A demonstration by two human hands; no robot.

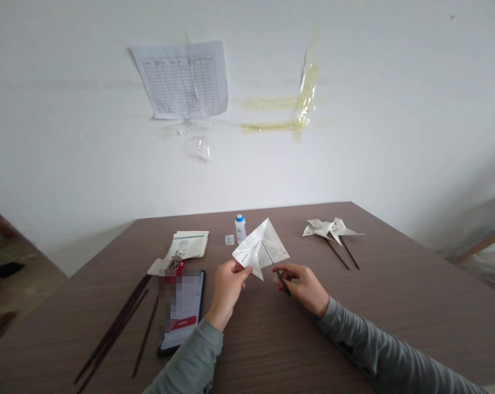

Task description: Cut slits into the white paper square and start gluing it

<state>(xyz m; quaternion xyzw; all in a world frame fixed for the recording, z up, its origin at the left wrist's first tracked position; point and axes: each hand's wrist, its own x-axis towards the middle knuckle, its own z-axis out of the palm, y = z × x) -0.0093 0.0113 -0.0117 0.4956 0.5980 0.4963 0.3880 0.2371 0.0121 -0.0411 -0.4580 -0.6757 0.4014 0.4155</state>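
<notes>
Folded paper (260, 247) pinched by left hand (227, 285), right hand (304, 284) gripping thin dark stick (279, 273) against it.

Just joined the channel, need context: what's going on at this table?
A person in grey sleeves sits at a brown table. The left hand pinches a folded printed paper piece by its lower corner, held up off the table; the right hand holds a thin dark stick against it. Two finished paper pinwheels lie to the right, spare sticks and a phone to the left, a small glue bottle behind.
</notes>
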